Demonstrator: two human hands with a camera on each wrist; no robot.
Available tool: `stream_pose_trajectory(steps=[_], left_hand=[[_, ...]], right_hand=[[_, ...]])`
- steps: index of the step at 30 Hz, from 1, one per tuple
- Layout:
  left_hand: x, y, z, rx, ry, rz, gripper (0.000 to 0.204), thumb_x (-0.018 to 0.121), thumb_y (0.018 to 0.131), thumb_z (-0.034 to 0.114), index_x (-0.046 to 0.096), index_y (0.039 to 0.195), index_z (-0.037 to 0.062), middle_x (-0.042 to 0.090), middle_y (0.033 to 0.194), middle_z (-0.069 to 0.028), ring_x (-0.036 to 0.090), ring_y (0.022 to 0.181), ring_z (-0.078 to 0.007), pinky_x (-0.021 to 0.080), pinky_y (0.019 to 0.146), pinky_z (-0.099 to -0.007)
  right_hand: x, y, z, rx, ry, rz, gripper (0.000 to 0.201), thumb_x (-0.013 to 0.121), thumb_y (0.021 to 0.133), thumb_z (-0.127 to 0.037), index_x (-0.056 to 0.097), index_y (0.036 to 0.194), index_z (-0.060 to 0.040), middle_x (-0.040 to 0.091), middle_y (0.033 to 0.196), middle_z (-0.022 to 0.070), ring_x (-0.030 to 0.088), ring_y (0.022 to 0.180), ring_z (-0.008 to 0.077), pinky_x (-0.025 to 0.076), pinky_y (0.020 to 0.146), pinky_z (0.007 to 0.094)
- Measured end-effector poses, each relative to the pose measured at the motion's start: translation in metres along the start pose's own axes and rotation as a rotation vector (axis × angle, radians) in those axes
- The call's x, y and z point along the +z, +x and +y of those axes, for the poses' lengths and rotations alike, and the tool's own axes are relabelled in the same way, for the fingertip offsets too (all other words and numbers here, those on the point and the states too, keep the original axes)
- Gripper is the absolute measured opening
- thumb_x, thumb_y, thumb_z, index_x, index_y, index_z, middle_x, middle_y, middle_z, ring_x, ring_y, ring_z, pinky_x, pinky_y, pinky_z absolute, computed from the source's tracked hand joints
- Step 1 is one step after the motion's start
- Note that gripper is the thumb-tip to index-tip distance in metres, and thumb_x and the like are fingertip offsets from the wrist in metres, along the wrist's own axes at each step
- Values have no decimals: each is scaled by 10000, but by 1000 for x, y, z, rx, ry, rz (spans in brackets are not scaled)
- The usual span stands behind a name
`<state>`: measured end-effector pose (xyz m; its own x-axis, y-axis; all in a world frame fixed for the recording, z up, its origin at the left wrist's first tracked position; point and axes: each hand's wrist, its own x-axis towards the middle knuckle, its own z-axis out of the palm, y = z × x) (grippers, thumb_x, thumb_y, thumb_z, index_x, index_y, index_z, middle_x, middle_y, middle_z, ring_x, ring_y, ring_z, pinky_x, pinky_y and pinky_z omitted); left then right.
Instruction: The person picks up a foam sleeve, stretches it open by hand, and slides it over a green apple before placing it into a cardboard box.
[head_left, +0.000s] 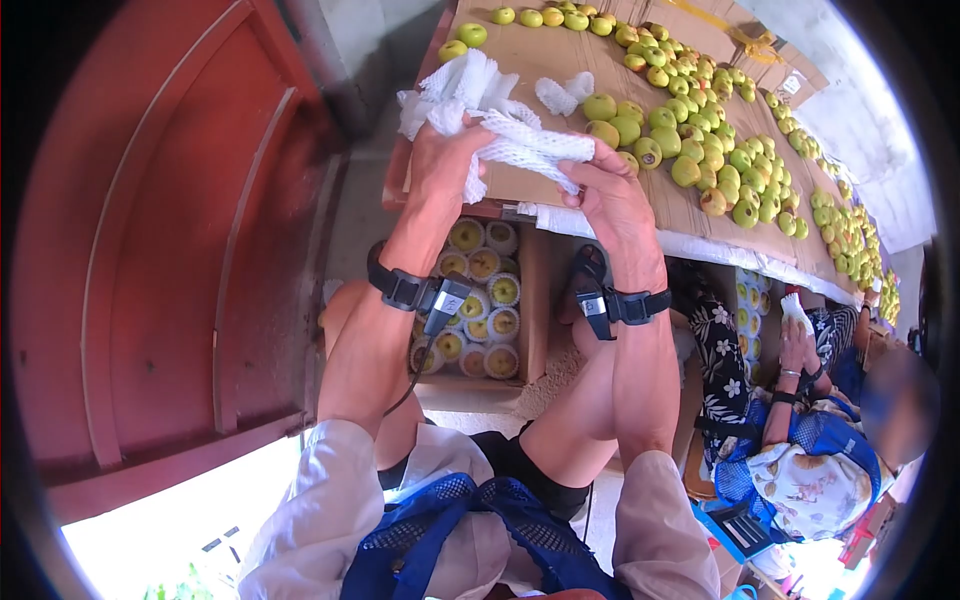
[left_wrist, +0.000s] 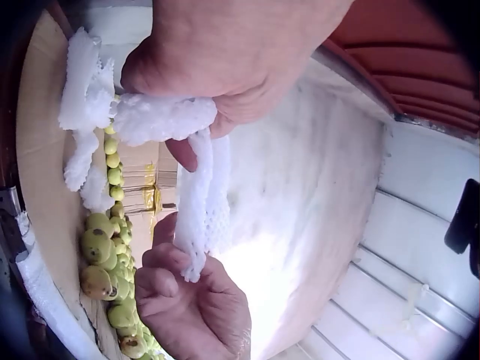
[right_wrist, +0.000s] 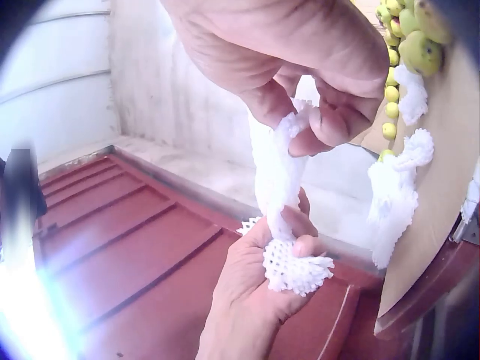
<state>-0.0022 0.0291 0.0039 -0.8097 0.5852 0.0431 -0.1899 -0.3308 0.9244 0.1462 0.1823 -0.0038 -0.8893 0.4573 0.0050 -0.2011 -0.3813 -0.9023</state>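
Note:
A white foam fruit net (head_left: 535, 148) is stretched between both hands above the table's near edge. My left hand (head_left: 445, 165) grips one end, and a bunched piece of the mesh (right_wrist: 296, 270) bulges out past its thumb. The other end is pinched between the thumb and fingers of my right hand (head_left: 618, 200). Both layers of the net (left_wrist: 206, 191) hang side by side in the left wrist view. Just beyond the left hand lies a loose heap of foam nets (head_left: 470, 78), with a single foam net (head_left: 563, 94) to its right.
Many green apples (head_left: 690, 150) are spread over the cardboard-covered table (head_left: 520, 190). Beneath its edge, a carton (head_left: 533, 330) holds apples in foam nets (head_left: 483, 265). A red door (head_left: 170, 230) stands at left. Another person (head_left: 810, 470) sits at right, holding a white foam net (head_left: 797, 312).

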Motion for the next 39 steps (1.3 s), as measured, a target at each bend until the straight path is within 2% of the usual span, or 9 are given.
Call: stream_pose_trajectory(steps=[8,12,20,22,23,28,29,35,39], left_hand=[[0,-2,7,3,-51,-45,228,666,910,27,603,1128,41,747,1080,-124,654,830,-100,421,544,-220],[-6,1,6,16,-42,-66,183,667,907,37,592,1072,56,745,1065,-128,653,830,-98,422,543,-223],[-7,1,4,204,92,-115,200,652,860,11,625,1055,43,707,1028,-79,649,866,-100,513,669,-256],[-7,5,0,195,165,-95,328,653,850,6,610,1175,-21,705,1016,-79,672,900,-128,540,771,-283],[-8,7,-1,192,203,-83,396,654,846,4,603,1235,-54,704,1011,-79,683,917,-143,553,821,-297],[-11,14,-7,231,260,-64,340,657,824,13,640,1159,-36,705,1006,-71,672,904,-140,537,821,-289],[-12,14,-8,220,284,-61,325,657,821,17,648,1142,-32,704,1006,-68,668,903,-138,533,821,-287],[-11,14,-11,217,274,-30,261,665,824,34,656,1082,-8,693,942,-41,655,880,-126,523,793,-281],[-9,6,-4,156,249,-61,144,684,874,72,651,1014,68,685,993,-10,608,816,-62,451,620,-241]], right_hand=[[-5,0,0,93,67,-79,202,624,915,23,703,1092,-33,704,1039,60,611,840,131,463,662,274],[-3,-4,-2,78,-31,-63,241,589,890,43,709,1086,-29,705,1053,63,620,893,139,489,704,276],[-9,-7,-15,-136,-294,49,221,594,911,-67,719,1090,-38,720,1086,51,632,1041,140,469,857,282],[10,-11,-17,-233,-382,65,233,650,921,-127,706,1125,-31,714,1131,64,636,1076,159,479,899,305],[16,-10,-11,-272,-501,57,305,688,905,-176,679,1173,-30,701,1166,83,634,1097,188,479,928,325],[42,-8,16,-494,-1118,55,744,838,793,-360,523,1386,-39,613,1304,177,597,1199,348,450,1061,424],[46,-9,17,-520,-1141,52,793,846,756,-329,491,1405,-46,597,1281,204,579,1203,386,458,1040,453],[52,-10,20,-540,-1307,161,523,778,798,-153,594,1276,-51,647,1158,159,620,1112,370,501,973,432],[54,-12,23,-630,-1245,238,353,753,820,-134,670,1154,-56,658,1074,142,639,1031,356,518,902,423]])
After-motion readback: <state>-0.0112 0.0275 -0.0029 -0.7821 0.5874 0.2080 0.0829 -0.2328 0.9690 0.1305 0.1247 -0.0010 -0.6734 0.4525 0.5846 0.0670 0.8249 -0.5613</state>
